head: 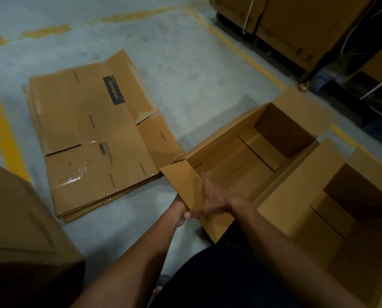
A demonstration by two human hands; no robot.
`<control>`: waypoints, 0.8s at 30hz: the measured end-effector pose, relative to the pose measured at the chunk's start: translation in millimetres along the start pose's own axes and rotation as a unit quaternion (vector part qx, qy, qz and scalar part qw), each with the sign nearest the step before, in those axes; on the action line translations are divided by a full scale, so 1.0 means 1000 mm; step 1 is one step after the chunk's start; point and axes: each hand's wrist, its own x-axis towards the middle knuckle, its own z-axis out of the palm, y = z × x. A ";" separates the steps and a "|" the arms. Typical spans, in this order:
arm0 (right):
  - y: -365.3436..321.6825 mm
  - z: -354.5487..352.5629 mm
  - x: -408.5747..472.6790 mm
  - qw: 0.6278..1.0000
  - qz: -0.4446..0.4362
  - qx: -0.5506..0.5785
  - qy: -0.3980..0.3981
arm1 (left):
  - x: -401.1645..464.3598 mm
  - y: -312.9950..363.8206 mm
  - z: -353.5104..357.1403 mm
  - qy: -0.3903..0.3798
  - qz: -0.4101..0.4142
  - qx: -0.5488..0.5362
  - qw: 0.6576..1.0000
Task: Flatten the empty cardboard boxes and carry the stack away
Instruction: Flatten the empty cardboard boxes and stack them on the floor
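A stack of flattened cardboard boxes [92, 138] lies on the concrete floor at the left, its top sheet printed "Crompton". Just right of it stands an empty open box [241, 156] with its flaps up. My left hand [180, 213] grips the lower edge of that box's near flap [183, 181] from outside, its fingers mostly hidden behind the card. My right hand [212, 200], blurred, lies with straight fingers against the flap's inner face. A second open empty box [296, 192] stands against the first on the right.
Another brown box [19, 218] fills the lower left corner. Tall cartons on a dark pallet [296, 25] line the back right, with white straps hanging. Yellow floor lines [1, 121] run along the left and diagonally at the back. My dark trouser leg is below the hands.
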 end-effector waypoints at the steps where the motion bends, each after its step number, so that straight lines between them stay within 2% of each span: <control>1: 0.003 0.011 -0.003 1.000 -0.001 0.020 0.014 | 0.001 0.000 -0.003 -0.003 -0.005 0.004 1.000; 6: -0.005 0.040 -0.013 0.992 -0.019 -0.026 0.119 | 0.041 -0.013 -0.019 -0.020 -0.010 0.072 0.997; 9: -0.003 0.028 -0.021 0.979 -0.064 0.028 0.193 | 0.060 -0.018 -0.019 0.005 -0.026 0.100 0.995; 12: 0.009 0.008 -0.031 0.972 -0.090 0.056 0.209 | 0.079 -0.030 -0.018 0.071 -0.044 0.087 0.993; 16: 0.020 -0.001 -0.037 0.965 -0.138 0.067 0.214 | 0.108 -0.045 -0.010 0.093 -0.066 0.022 0.993; 20: 0.034 -0.001 -0.032 0.959 -0.153 0.061 0.232 | 0.124 -0.051 0.007 0.094 -0.089 -0.061 0.990; 24: 0.034 -0.005 -0.031 0.964 -0.144 0.077 0.209 | 0.136 -0.061 0.012 0.037 -0.104 -0.092 0.990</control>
